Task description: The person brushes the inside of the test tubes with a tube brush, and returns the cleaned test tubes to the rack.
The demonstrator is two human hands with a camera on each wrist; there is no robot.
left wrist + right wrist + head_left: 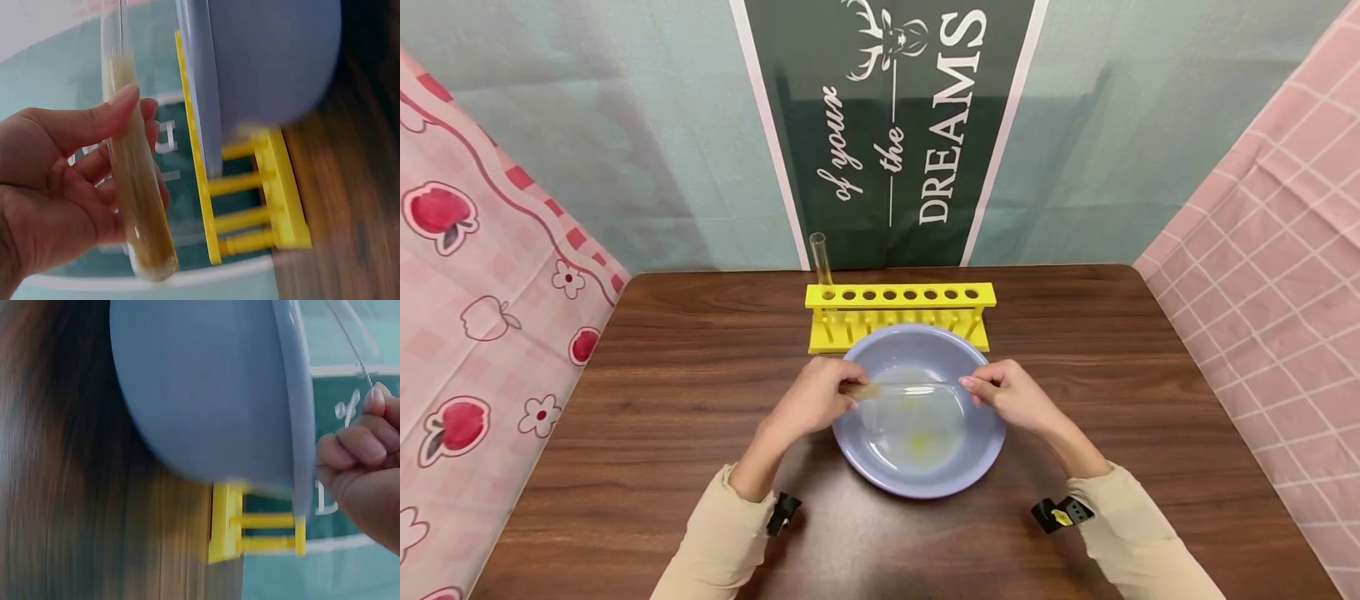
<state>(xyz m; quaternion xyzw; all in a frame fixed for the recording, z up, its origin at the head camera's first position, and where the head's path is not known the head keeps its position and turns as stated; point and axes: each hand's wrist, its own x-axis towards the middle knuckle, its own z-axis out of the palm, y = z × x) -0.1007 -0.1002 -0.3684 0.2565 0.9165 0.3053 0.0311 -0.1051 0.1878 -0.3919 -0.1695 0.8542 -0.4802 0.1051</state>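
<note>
My left hand (816, 396) grips a clear glass test tube (128, 162), thumb on one side and fingers curled round the other. Inside the tube's rounded end, the left wrist view shows the tan bristles of a test tube brush (147, 212). My right hand (1011, 396) pinches the brush's thin twisted-wire handle (357, 353) near the tube's open end. Tube and brush lie level over a lavender basin (917, 487), whose pale, cloudy inside shows yellow patches.
Just behind the basin stands a yellow test tube rack (898, 296), partly hidden by it. Another glass tube (822, 262) stands upright in the rack's leftmost hole. Patterned cloths hang around the brown wooden table (700, 350).
</note>
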